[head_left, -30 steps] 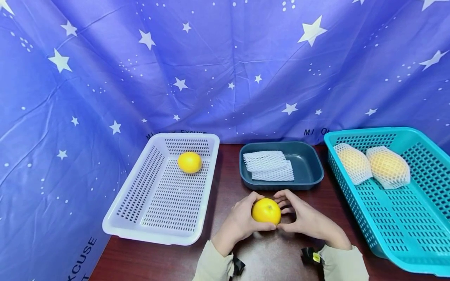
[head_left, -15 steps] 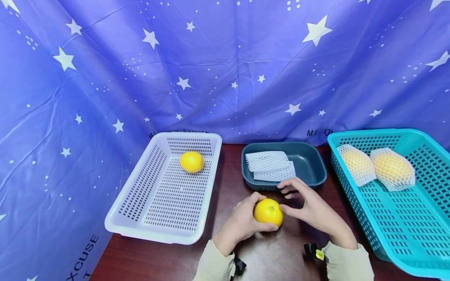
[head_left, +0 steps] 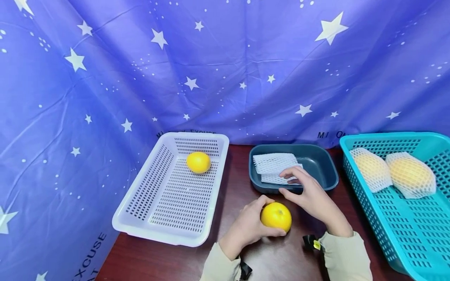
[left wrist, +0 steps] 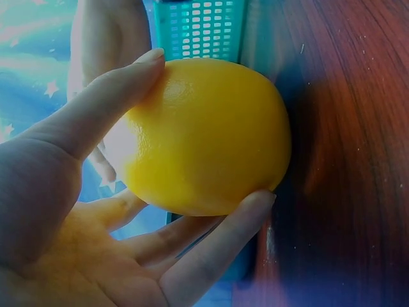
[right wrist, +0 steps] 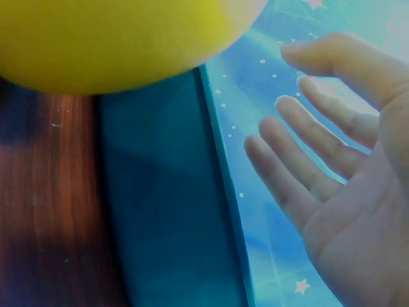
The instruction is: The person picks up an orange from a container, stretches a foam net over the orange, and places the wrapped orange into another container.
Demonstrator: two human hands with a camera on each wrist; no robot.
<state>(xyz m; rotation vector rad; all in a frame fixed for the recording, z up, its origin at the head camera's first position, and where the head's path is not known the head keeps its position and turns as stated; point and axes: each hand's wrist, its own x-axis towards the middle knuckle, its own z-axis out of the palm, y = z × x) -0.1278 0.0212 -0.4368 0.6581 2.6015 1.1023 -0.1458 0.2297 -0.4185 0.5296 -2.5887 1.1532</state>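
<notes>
My left hand (head_left: 246, 224) grips a round yellow citrus fruit (head_left: 275, 216) between thumb and fingers, just above the table. The left wrist view shows the thumb and fingertips on opposite sides of the fruit (left wrist: 208, 137). My right hand (head_left: 313, 197) holds nothing; its relaxed fingers hover over the near edge of a dark blue tray (head_left: 318, 166). Two white foam net sleeves (head_left: 274, 162) lie in that tray, partly hidden by the right fingers. In the right wrist view the right hand (right wrist: 345, 147) is apart from the fruit.
A white perforated basket (head_left: 172, 203) on the left holds another yellow fruit (head_left: 198, 162). To the right, a teal basket (head_left: 404, 230) contains two fruits in foam nets, one (head_left: 372, 169) beside the other (head_left: 411, 173). A starry blue cloth (head_left: 225, 70) hangs behind the dark wooden table (head_left: 147, 257).
My right hand has left the fruit's side and moved away, up to the foam sleeves in the tray. The left hand keeps its grip on the fruit. The head view has shifted slightly.
</notes>
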